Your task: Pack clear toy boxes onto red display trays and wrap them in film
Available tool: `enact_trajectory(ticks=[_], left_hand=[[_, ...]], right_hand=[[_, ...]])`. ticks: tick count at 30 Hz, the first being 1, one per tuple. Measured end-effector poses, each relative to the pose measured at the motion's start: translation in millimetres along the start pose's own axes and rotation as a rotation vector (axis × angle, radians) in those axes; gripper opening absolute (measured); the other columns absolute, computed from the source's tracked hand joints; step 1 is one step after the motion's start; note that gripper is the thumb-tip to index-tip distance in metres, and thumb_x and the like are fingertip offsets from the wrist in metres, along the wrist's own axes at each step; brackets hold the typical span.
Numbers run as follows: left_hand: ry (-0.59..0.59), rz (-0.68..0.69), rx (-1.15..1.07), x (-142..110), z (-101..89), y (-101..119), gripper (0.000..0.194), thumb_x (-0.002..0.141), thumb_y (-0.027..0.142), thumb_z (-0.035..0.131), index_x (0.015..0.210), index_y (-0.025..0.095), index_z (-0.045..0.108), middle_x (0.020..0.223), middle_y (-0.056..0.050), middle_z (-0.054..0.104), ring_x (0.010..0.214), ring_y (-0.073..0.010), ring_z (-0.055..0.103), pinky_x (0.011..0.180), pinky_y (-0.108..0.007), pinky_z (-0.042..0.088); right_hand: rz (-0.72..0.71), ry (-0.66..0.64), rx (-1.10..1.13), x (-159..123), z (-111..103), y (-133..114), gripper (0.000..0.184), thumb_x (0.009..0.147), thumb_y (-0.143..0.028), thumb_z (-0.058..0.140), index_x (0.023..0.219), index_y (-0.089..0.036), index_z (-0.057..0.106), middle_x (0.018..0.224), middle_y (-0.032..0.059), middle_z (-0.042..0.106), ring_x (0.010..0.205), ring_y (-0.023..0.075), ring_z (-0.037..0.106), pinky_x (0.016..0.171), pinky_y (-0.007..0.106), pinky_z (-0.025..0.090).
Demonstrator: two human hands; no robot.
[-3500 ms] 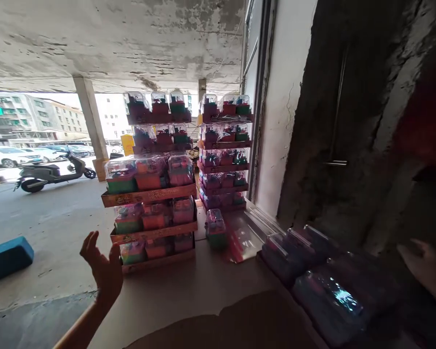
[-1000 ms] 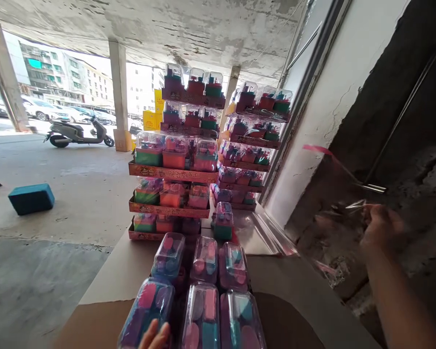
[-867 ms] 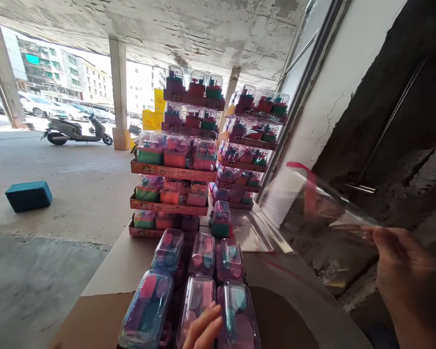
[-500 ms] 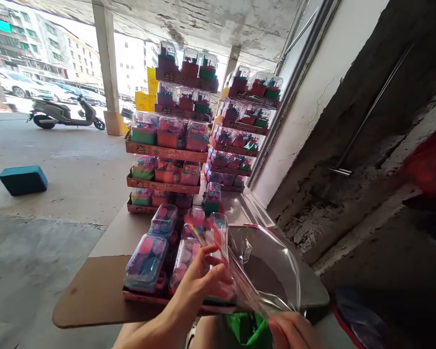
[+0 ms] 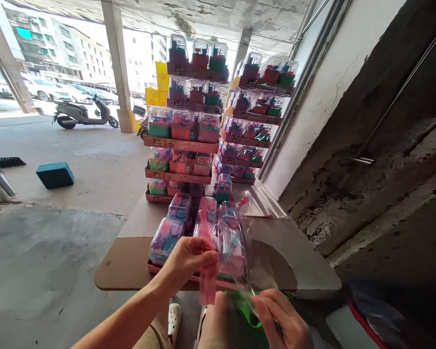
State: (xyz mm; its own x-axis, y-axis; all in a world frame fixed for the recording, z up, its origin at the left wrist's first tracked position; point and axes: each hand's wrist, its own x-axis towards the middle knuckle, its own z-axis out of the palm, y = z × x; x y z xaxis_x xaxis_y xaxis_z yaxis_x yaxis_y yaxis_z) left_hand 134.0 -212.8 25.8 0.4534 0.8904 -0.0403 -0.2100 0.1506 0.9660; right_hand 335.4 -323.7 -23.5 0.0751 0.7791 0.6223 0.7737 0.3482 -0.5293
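My left hand [image 5: 193, 254] is closed in a pinch on a clear plastic bag [image 5: 255, 257] with a pink strip [image 5: 208, 286], which hangs below my fingers. Lower right, my right hand [image 5: 283, 317] has its fingers curled on the bag's thin film, partly blurred. Both hands are in front of a low red cardboard tray [image 5: 153, 267] at the table's near edge. In the tray stand several clear-lidded plastic boxes [image 5: 166, 240] with pink, purple and blue contents. The bag hides part of the tray's right side.
Two tall stacks of filled trays [image 5: 181, 144] [image 5: 256, 118] stand at the table's far end. A single box [image 5: 224, 188] sits before them. The table [image 5: 119, 264] has a rounded near corner. A wall [image 5: 312, 116] rises on the right; a green bag [image 5: 250, 312] is by my lap.
The bag's film, spread wide over the table's right side before, is now drawn narrower. The pink strip hangs down from my left hand. My right hand has come up, and the view has shifted.
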Motion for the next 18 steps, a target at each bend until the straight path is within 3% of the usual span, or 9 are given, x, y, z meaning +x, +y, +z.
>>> enact_trajectory(ticks=[3, 6, 8, 10, 14, 16, 18], left_hand=[[-0.045, -0.042, -0.055, -1, 5.6, -7, 0.041, 0.052, 0.045, 0.082, 0.059, 0.014, 0.057, 0.050, 0.001, 0.060, 0.044, -0.0098, 0.051, 0.044, -0.020, 0.038], [-0.101, -0.031, -0.069, 4, 15.5, -9, 0.044, 0.051, 0.048, 0.082, 0.057, 0.015, 0.053, 0.053, 0.000, 0.061, 0.044, -0.0098, 0.051, 0.043, -0.021, 0.039], [-0.102, 0.025, -0.070, 12, 21.0, -3, 0.046, 0.048, 0.047, 0.084, 0.056, 0.014, 0.053, 0.063, -0.001, 0.064, 0.052, -0.0100, 0.056, 0.049, -0.020, 0.042], [-0.102, 0.047, -0.098, 24, 24.5, 7, 0.047, 0.047, 0.048, 0.084, 0.059, 0.013, 0.054, 0.075, -0.003, 0.066, 0.062, -0.0124, 0.061, 0.056, -0.021, 0.047], [-0.047, 0.030, -0.217, 63, 34.3, 42, 0.049, 0.048, 0.044, 0.085, 0.062, 0.015, 0.049, 0.069, -0.001, 0.061, 0.066, -0.0156, 0.065, 0.057, -0.024, 0.050], [0.017, 0.077, -0.253, 90, 46.3, 62, 0.043, 0.057, 0.033, 0.083, 0.061, 0.016, 0.044, 0.063, 0.002, 0.056, 0.062, -0.0133, 0.064, 0.057, -0.023, 0.050], [0.075, 0.139, -0.251, 120, 64.4, 79, 0.036, 0.069, 0.022, 0.076, 0.061, 0.016, 0.041, 0.063, 0.003, 0.053, 0.060, -0.0102, 0.062, 0.060, -0.023, 0.050]], right_hand=[[0.018, -0.004, 0.024, 5, 5, -4, 0.029, 0.084, -0.045, 0.056, 0.105, -0.026, 0.064, 0.088, 0.0024, 0.066, 0.077, 0.0151, 0.064, 0.065, 0.021, 0.050], [0.042, 0.008, 0.102, 12, 10, -7, 0.018, 0.082, -0.041, 0.059, 0.082, -0.024, 0.066, 0.070, -0.0014, 0.063, 0.061, 0.0118, 0.059, 0.058, 0.018, 0.047], [0.183, 0.057, 0.171, 18, 9, -3, 0.025, 0.081, -0.042, 0.059, 0.066, -0.022, 0.063, 0.059, -0.0023, 0.058, 0.054, 0.0107, 0.054, 0.054, 0.019, 0.044], [0.404, 0.149, 0.273, 25, 2, 12, 0.030, 0.075, -0.048, 0.063, 0.066, -0.020, 0.062, 0.057, -0.0018, 0.057, 0.054, 0.0116, 0.054, 0.053, 0.021, 0.045], [0.730, 0.589, 0.530, 27, -35, 80, 0.036, 0.054, -0.049, 0.074, 0.067, -0.020, 0.058, 0.057, -0.0017, 0.059, 0.050, 0.0142, 0.055, 0.049, 0.027, 0.046], [0.771, 0.765, 0.585, 13, -62, 127, 0.033, 0.050, -0.046, 0.074, 0.064, -0.022, 0.055, 0.057, -0.0012, 0.058, 0.050, 0.0164, 0.056, 0.046, 0.030, 0.046], [0.765, 0.852, 0.513, -10, -90, 172, 0.030, 0.052, -0.046, 0.071, 0.059, -0.024, 0.052, 0.056, 0.0003, 0.056, 0.048, 0.0176, 0.053, 0.042, 0.034, 0.044]])
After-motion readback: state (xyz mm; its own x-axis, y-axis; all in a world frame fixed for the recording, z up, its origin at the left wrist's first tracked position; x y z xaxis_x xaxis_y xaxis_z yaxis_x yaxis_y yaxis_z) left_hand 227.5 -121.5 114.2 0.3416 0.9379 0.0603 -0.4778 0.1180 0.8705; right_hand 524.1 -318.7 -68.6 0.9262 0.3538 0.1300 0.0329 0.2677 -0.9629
